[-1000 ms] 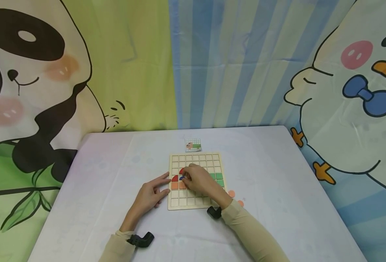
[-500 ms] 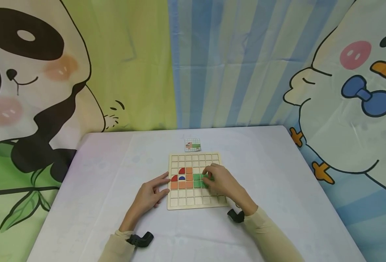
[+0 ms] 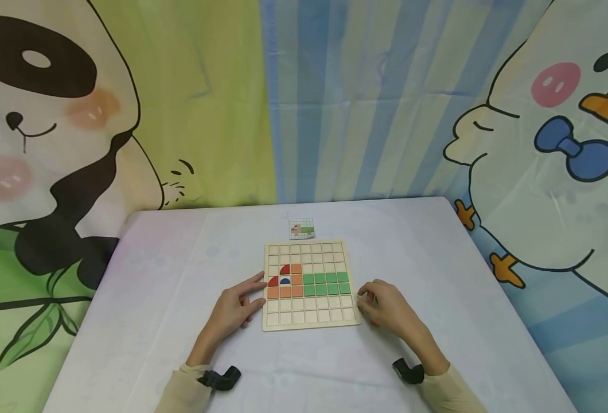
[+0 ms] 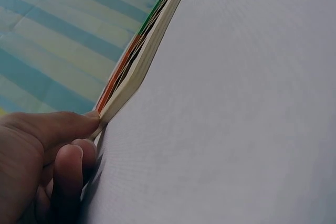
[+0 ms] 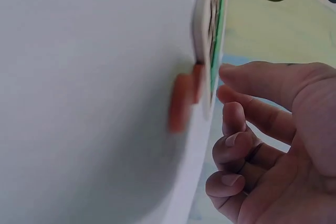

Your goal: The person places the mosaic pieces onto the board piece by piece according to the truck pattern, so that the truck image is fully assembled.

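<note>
A wooden grid board (image 3: 311, 315) lies on the table. Set in it are orange squares (image 3: 284, 292), green squares (image 3: 331, 278), two red quarter-round pieces (image 3: 285, 269) and a blue half-round piece (image 3: 285, 281). My left hand (image 3: 234, 307) rests at the board's left edge, thumb and forefinger spread apart; in the left wrist view the thumb touches the edge. Just off the right edge hovers my right hand (image 3: 386, 307), fingers loosely bent, nothing visible between thumb and forefinger. Below it are orange pieces (image 5: 179, 103), blurred in the right wrist view and mostly hidden in the head view.
Behind the board lies a small picture card (image 3: 301, 228) with a coloured grid pattern. White cloth covers the table (image 3: 190, 258). A printed curtain (image 3: 324, 103) stands along the table's back edge.
My right hand has let go of the blue half-round piece, which now lies in the grid. It has moved right across the green squares to beyond the board. The left hand stays put.
</note>
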The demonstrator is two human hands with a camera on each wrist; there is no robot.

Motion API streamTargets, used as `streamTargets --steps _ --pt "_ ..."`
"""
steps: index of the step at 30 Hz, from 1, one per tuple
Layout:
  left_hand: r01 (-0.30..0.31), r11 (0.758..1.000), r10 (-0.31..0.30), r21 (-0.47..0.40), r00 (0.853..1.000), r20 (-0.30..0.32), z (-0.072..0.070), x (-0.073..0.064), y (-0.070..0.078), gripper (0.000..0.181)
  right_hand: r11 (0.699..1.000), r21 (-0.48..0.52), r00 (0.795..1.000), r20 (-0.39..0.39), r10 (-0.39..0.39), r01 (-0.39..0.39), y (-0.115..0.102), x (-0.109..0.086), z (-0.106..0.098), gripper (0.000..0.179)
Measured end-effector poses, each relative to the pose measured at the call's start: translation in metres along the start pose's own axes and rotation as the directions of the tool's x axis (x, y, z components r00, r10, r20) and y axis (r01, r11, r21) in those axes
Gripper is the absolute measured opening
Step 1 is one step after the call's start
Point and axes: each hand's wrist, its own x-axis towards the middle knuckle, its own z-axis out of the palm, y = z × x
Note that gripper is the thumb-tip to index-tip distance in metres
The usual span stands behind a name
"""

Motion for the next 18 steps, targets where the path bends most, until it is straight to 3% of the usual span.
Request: streamTargets --steps 18 --pt "-0.005 1.000 0.005 -0.019 1.000 -0.001 0.000 -0.001 0.001 0.043 0.999 0.046 1.000 0.006 0.020 -0.020 0.017 -0.012 0.005 0.015"
